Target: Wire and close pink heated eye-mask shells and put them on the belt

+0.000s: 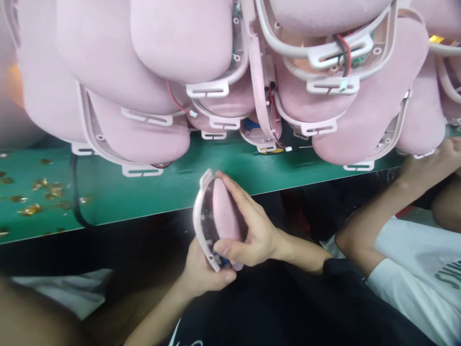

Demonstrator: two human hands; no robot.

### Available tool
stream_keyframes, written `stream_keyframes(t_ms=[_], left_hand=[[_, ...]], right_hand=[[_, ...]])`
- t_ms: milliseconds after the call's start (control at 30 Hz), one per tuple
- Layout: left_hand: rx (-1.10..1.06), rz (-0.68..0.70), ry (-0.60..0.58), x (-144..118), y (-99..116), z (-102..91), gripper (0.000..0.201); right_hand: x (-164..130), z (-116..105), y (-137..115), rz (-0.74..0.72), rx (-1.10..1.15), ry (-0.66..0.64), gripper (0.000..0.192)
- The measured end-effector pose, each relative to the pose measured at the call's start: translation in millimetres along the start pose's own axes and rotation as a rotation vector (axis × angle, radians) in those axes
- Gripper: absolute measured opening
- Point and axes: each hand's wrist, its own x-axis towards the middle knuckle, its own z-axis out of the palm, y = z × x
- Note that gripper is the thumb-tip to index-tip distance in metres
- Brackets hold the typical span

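My right hand (252,230) wraps the pink padded shell (219,221) from its cushion side, fingers closed over the pad, while my left hand (203,274) supports it from below with the thumb pressed on the lower end. It sits just below the front edge of the green table (118,192), long axis near upright, its white frame rim facing left. Beyond that edge lies the pile of pink shells (151,72), and a co-worker's hand (432,163) seems to touch its right end, though blurred.

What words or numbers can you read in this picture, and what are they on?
Nothing can be read for sure.
White shirt sleeve of the person alongside: dark green letters, cut off at the picture's edge, too blurred to read.
Dark shirt at the bottom: part of a white mark, not readable.
Pink pads and green table: no writing shows.
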Motion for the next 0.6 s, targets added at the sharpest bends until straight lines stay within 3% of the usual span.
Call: stream_keyframes(t_ms=[100, 400, 600], left_hand=[[-0.016, 0.069, -0.014, -2, 0, -4.0, 0.063], [0.015, 0.042, -0.042, -3, -1, -7.0, 0.082], [-0.009, 0.097, -0.023, -2, 0, -5.1, 0.088]], right_hand=[[1, -3, 2, 0.007, 0.179, 0.022, 0.087], [5, 0, 2, -0.083, 0.243, 0.071, 0.086], [4, 5, 11, -0.081, 0.302, 0.121, 0.086]])
